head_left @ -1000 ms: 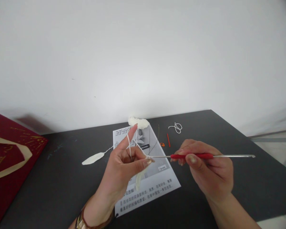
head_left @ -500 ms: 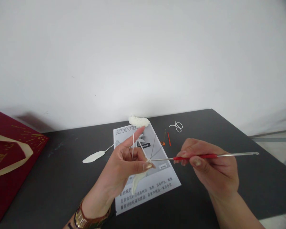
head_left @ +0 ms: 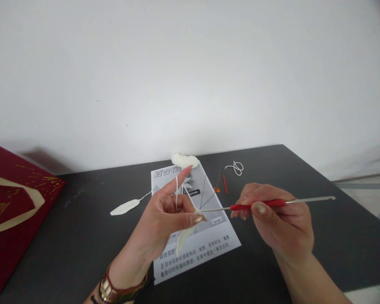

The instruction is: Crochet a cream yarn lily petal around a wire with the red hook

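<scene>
Above the white rectangular paper sheet printed in grey and black (head_left: 198,261), a small cream crocheted piece (head_left: 183,240) is pinched by the left hand (head_left: 166,215), its grip clamped on the work between thumb and fingers. A white strand of yarn (head_left: 177,190) is looped over the raised index finger. To the right of the sheet, a slim silver metal crochet hook with a red handle (head_left: 256,206) is held by the right hand (head_left: 280,219), whose grip is closed firmly around that handle. The hook's shaft is extended over the sheet to the pinched work; whether its tip is passed through a stitch cannot be made out clearly.

A fluffy cream bundle of yarn (head_left: 185,160) is seen at the sheet's far edge. To the sheet's left, a flat cream leaf-shaped crocheted petal (head_left: 125,207) is laid on the black smooth-topped counter (head_left: 91,236). Beyond the sheet's right edge are placed a thin red needle (head_left: 225,184), a small orange clip (head_left: 217,190) and a looped white string (head_left: 238,169).
</scene>
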The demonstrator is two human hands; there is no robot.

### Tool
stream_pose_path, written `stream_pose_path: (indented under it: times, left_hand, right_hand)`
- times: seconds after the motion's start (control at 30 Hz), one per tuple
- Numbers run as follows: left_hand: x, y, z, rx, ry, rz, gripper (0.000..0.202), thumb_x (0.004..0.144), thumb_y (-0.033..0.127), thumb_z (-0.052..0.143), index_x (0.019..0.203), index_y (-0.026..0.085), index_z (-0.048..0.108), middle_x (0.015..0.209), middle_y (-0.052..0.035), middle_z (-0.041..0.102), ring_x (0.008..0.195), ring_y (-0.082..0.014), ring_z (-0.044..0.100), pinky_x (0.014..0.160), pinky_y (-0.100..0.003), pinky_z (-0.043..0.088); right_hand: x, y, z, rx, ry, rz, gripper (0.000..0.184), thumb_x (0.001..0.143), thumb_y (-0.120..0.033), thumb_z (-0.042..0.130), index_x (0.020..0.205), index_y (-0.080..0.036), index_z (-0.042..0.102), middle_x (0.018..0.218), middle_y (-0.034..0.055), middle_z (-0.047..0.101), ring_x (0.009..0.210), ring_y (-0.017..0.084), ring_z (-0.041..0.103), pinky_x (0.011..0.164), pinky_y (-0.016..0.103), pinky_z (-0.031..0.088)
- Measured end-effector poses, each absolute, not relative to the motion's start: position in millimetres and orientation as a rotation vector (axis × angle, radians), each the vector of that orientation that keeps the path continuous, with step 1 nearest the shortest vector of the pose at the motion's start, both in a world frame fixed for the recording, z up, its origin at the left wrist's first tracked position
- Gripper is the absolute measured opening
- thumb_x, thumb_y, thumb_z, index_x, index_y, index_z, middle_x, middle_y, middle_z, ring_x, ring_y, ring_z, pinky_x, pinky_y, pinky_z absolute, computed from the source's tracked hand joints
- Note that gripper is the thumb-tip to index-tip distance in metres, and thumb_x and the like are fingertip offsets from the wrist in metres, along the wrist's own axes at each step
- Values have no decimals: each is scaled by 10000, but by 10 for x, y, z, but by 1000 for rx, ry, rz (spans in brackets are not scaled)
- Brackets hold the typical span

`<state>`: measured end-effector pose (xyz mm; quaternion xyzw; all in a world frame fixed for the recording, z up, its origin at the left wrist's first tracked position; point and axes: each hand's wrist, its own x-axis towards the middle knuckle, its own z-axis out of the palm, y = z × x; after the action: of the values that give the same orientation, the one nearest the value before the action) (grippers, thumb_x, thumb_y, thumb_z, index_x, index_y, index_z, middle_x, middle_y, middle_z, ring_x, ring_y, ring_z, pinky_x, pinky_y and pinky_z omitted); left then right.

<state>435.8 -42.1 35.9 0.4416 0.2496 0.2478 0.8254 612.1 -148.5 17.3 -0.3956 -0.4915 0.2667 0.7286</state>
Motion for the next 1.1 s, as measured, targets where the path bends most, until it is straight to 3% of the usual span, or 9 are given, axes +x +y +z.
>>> stream_pose_path:
  times: [0.83, 1.1]
  left_hand:
    - [4409, -460, 352, 1036, 624, 627, 876, 634, 92, 779, 1382, 335, 393, 544, 68, 569, 474, -58, 489, 471, -158, 357]
    - [4436, -515, 365, 1101, 710, 803, 879, 669, 128, 761, 1405, 361, 340, 561, 69, 568, 458, -60, 484, 440, -161, 352]
  right_hand:
    - [6084, -1528, 134, -950, -1182, 469, 190, 853, -97, 546, 943, -168, 697, 724, 49, 671, 610, 161, 584, 502, 300, 444]
    - [6049, -1503, 111, -931, -1601, 60, 382, 736, 2, 598, 1091, -126, 658, 864, 116, 693, 708, 198, 622, 533, 312, 508]
